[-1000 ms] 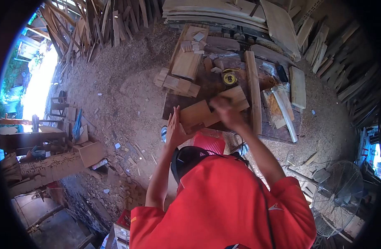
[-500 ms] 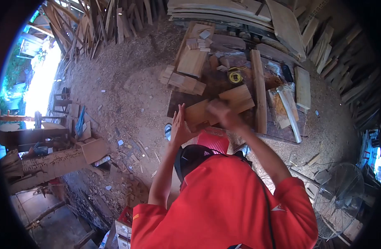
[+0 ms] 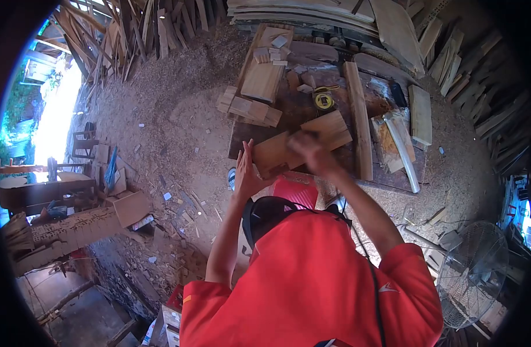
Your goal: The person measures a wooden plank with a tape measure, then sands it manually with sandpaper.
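Note:
A flat wooden board [image 3: 270, 154] lies at the near edge of the workbench [image 3: 336, 176]. Against its left end rests my left hand [image 3: 249, 173], fingers stretched out and together. My right hand [image 3: 306, 147] presses on the board's right part, fingers curled and blurred; whatever it may hold is hidden beneath it. A lighter wooden piece [image 3: 328, 129] extends to the right from under that hand; whether it joins the board is hidden. Just beyond lies a yellow tape measure [image 3: 323, 101].
A long wooden bar [image 3: 358, 121] and a hammer-like tool with a pale handle [image 3: 402, 153] lie on the right of the bench. Cut boards [image 3: 262, 81] and small blocks [image 3: 271, 55] sit at its back left. A fan [image 3: 472, 274] stands at right.
The view has shifted slightly, so the bench appears a little higher and further left. My right hand stays over the board, blurred in both frames. My left hand stays at the board's end.

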`<act>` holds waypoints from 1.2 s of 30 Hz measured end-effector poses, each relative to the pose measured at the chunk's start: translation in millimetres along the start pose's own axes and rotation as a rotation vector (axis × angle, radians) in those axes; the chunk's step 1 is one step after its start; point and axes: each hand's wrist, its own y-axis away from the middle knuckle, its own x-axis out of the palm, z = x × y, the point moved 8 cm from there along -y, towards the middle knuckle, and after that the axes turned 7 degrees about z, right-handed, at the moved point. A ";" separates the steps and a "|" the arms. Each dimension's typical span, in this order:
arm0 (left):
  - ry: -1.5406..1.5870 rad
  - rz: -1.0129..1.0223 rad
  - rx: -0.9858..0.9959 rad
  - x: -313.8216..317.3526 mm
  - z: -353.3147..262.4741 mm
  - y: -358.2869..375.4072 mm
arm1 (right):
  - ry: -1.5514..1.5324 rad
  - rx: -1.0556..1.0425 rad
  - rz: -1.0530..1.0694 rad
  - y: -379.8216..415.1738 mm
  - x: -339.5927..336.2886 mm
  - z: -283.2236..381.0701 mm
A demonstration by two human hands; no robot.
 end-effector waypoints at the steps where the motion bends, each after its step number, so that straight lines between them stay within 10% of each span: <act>1: -0.011 0.004 -0.004 -0.6 -1.4 -1.1 | 0.063 0.106 -0.077 5.7 -12.1 -33.5; 5: -0.044 0.003 0.002 -2.0 -3.0 -0.4 | 0.157 0.492 -0.439 9.0 -16.1 -59.4; 9: -0.056 -0.014 0.024 -1.0 -3.8 -0.2 | 0.114 -0.160 -0.094 -15.8 46.2 77.9; 18: -0.035 -0.031 0.017 -2.1 -5.7 0.5 | 0.090 0.151 -0.137 -27.0 26.6 23.1; 23: 0.004 -0.033 0.015 -1.0 -3.9 0.9 | -0.006 -0.312 0.083 -15.7 72.6 77.1; 27: -0.050 -0.056 0.029 -3.5 -6.9 0.0 | -0.005 0.078 -0.073 -19.6 23.7 -4.5; 36: -0.015 -0.011 -0.010 1.1 0.4 -0.1 | 0.007 -0.235 0.109 29.4 21.3 33.8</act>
